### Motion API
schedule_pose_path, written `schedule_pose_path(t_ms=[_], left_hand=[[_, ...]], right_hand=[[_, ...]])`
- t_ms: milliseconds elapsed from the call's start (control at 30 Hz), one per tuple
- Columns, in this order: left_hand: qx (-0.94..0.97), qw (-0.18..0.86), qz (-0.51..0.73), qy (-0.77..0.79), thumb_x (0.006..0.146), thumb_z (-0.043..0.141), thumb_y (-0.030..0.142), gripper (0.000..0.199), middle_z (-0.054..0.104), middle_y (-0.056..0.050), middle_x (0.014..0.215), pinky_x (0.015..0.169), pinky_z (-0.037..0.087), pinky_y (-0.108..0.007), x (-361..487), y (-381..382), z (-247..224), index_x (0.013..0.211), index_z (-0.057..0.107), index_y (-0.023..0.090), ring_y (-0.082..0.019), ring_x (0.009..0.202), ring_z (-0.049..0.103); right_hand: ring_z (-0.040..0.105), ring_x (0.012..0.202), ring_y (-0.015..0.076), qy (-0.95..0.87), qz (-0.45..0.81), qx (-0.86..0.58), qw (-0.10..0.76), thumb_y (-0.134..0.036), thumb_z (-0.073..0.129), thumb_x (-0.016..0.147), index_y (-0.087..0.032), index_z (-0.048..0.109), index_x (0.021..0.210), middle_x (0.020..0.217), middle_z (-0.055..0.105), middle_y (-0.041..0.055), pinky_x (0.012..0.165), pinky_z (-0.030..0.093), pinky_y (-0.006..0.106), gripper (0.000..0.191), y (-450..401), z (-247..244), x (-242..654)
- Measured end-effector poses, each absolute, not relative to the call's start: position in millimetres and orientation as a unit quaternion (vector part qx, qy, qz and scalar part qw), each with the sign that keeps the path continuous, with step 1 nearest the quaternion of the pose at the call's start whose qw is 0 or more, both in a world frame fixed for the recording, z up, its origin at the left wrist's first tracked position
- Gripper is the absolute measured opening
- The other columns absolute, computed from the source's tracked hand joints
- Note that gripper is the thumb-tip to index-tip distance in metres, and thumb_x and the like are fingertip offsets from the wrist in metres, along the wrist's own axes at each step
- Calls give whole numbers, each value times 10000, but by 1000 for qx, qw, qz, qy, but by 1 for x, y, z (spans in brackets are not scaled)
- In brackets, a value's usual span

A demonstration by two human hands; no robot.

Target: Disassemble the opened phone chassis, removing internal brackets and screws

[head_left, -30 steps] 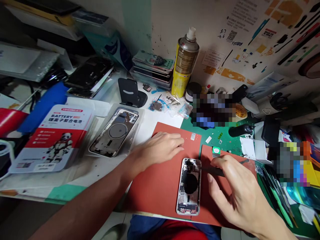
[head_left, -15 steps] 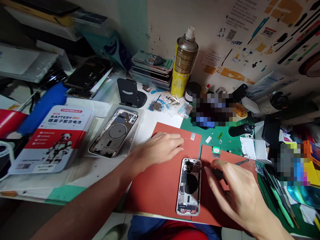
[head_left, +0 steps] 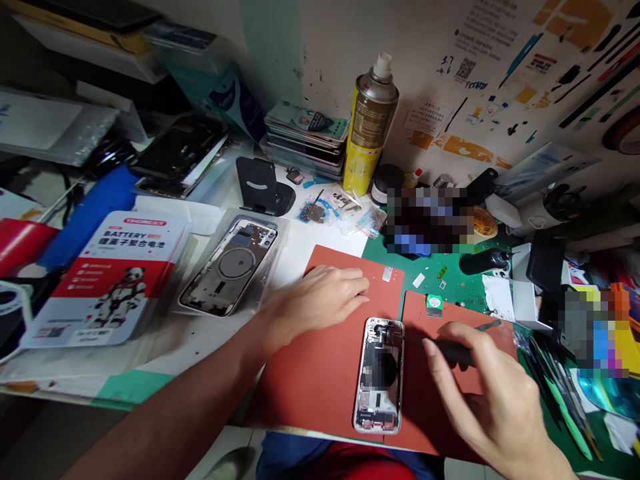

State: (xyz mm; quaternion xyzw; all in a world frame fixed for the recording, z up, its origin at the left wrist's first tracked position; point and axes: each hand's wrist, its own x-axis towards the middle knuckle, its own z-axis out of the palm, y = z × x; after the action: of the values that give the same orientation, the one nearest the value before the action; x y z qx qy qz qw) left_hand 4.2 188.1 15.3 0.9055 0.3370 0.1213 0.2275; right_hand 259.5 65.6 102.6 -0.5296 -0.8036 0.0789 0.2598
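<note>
An opened phone body [head_left: 365, 383] lies upright on the red-brown mat [head_left: 300, 380], its inner parts showing; a patch of blur covers its middle. My right hand [head_left: 495, 380] is to its right, thumb and fingers closed around a dark slim tool [head_left: 453, 351]. This tool points left, its thin tip by the phone's upper right edge; its exact kind is unclear. My left hand [head_left: 327, 293] rests palm down on the mat, up and left of the phone and apart from it. Its fingers are loosely curled, and nothing shows in them.
Left of the mat lies a second phone housing [head_left: 227, 267] in a clear tray, beside a battery box [head_left: 110, 280]. A yellow spray can [head_left: 367, 127] stands against the wall. Above the right mat is a small green-and-white piece [head_left: 434, 305]. Several tools [head_left: 563, 400] lie at far right.
My right hand has shifted a little to the right, its thumb drawing away from the phone. The left hand stays put on the mat.
</note>
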Motion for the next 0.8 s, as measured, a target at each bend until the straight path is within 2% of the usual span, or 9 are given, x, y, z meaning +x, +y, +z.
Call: schedule_pose_path(t_ms=[67,167,233,333,500,667,800], left_hand=[[902,241,134,333,1077,584,238,190,742,-27,949,683,427,-333,4,187,15,967,731,189,-203,835,699],[893,270,159,324,1090,558,234,200,762,-31,1038,747,486,-328,5,185,17,1059,754,206,-197,901,722],[884,294,178,317,1092,557,221,201,772,-24,1093,802,516,-312,7,183,22,1106,757,221,-179,936,733],[868,324,205,317,1088,582,232,175,778,-16,1087,815,534,-284,10,181,29,1113,755,219,-161,930,737],[851,352,227,318,1075,619,259,144,779,-15,1015,794,541,-272,17,176,35,1068,753,208,-156,882,730],[854,357,229,301,1077,593,208,194,779,7,947,809,534,-257,16,177,32,967,752,217,-146,872,733],[849,325,244,338,1075,560,195,211,778,-23,974,814,539,-288,14,186,23,991,752,210,-173,889,725]], right_hand=[[692,618,111,-731,86,-607,299,-261,693,1010,-213,637,1128,870,722,8,556,552,209,140,62,101,265],[678,571,129,-565,152,-718,377,-447,802,925,-229,668,1046,846,713,16,404,468,194,284,62,92,271],[671,566,148,-456,247,-730,444,-505,841,879,-226,663,1038,800,714,16,431,496,214,367,66,82,271],[649,561,153,-355,362,-693,513,-496,885,844,-221,647,1067,716,704,-4,516,537,250,427,74,65,268],[640,554,156,-321,389,-676,537,-490,914,814,-219,649,1075,651,692,-16,521,516,243,460,81,53,258],[636,574,135,-305,417,-659,547,-479,905,830,-232,633,1063,700,706,-22,532,517,223,435,83,54,247],[641,574,131,-305,384,-673,553,-495,905,823,-226,646,1044,718,714,-11,528,526,214,434,80,56,248]])
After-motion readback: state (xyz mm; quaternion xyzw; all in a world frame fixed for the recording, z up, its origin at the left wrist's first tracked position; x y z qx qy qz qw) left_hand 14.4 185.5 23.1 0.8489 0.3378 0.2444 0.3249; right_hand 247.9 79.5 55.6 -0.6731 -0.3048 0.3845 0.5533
